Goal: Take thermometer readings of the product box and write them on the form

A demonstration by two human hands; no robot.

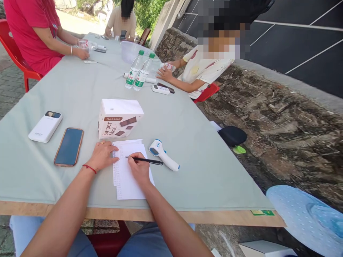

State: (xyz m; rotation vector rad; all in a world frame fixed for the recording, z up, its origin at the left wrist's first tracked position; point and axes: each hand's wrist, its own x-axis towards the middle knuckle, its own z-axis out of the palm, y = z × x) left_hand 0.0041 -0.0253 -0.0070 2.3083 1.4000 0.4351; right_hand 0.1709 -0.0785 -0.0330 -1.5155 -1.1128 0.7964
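Watching from afar, I am seeing the cloth-covered table [214,167] stretching from the bottom of the frame toward the upper left. A pale basin [127,53] is standing at the upper middle, and I am not making out what is in it. Left of centre, a printed box [120,119] is sitting with its top closed, hiding any contents. Beyond it, two clear bottles [132,73] are standing upright with green caps on, seemingly holding clear liquid, though their fill level is escaping me. Just below the box, overlapping sheets of paper [131,185] are lying at lower centre; I am judging them light, soft and easy to crease or slide, best held flat by an edge. My left hand [100,155] is doing that, resting fingers spread on their left edge and gripping nothing. My right hand [139,169], apart from it, is curling around a black pen [150,161] over the sheets. Right of them, a white handheld thermometer [166,157] is lying flat. The pen is looking light, stiff and perhaps a little slippery, so I am favouring a hold low on the barrel, near the tip; whether that tip is touching paper, I am not able to tell.
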